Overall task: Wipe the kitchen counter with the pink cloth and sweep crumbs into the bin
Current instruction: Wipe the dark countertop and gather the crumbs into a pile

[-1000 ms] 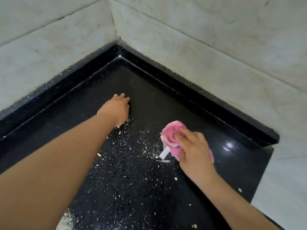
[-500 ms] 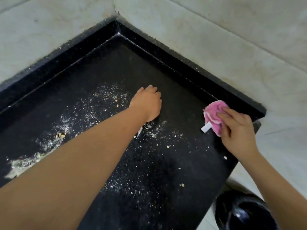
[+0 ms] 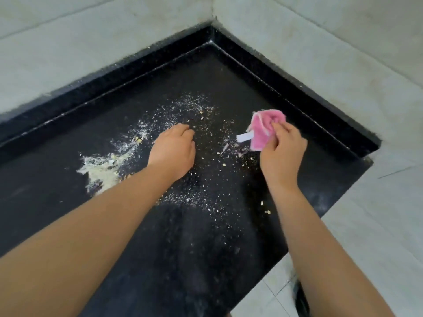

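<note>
Right hand (image 3: pixel 282 154) with bunched pink cloth (image 3: pixel 266 129) in its grip, crumbs (image 3: pixel 206 186) across black counter (image 3: pixel 229 81).

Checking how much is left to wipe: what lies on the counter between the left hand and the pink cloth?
In the head view, scattered crumbs lie on the black counter between the left hand and the cloth.

Soft, even light — no hard glare, only faint sheen on the black table (image 3: pixel 206 72) along its far raised rim. Dim shadows pool beneath both forearms. Wide-angle bending curves the wall (image 3: pixel 343 53) lines — near edges look slightly smeared, crumbs (image 3: pixel 194 115) fairly sharp.
</note>
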Demonstrator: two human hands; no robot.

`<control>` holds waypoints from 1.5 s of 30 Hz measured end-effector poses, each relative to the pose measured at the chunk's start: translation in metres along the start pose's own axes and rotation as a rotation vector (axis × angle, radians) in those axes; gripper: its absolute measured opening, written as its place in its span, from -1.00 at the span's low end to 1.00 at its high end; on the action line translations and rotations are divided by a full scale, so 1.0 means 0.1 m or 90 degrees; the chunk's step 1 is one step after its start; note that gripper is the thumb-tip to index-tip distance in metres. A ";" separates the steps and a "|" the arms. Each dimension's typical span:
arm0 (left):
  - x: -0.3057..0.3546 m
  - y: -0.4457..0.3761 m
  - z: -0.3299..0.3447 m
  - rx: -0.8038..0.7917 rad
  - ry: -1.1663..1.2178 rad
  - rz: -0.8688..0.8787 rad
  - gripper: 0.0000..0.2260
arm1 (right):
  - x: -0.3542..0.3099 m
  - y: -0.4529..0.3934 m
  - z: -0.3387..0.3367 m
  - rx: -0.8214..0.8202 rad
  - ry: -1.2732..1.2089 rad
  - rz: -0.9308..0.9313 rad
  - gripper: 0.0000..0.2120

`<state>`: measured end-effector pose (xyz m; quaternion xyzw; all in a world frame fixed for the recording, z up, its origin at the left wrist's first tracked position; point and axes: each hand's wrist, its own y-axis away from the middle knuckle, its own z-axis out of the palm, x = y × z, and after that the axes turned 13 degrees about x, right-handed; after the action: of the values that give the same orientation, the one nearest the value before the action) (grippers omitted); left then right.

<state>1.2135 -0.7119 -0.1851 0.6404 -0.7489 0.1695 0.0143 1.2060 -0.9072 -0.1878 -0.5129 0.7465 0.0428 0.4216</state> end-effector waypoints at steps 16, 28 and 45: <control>-0.73 1.66 -0.43 0.185 0.037 -0.084 -0.88 | -0.48 1.41 0.15 -0.077 -0.171 0.216 -0.66; -1.07 2.20 -0.53 0.246 0.011 -0.205 -0.89 | 0.10 1.54 -0.44 -0.065 0.111 0.106 -0.63; -1.64 2.63 -0.55 0.103 -0.081 -0.400 -0.63 | -0.45 2.10 -0.15 -0.298 -0.200 -0.609 -0.52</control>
<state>0.9784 -0.5086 -0.2342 0.8484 -0.4983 0.1756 -0.0316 1.0337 -0.7832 -0.2249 -0.8624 0.3288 0.0873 0.3750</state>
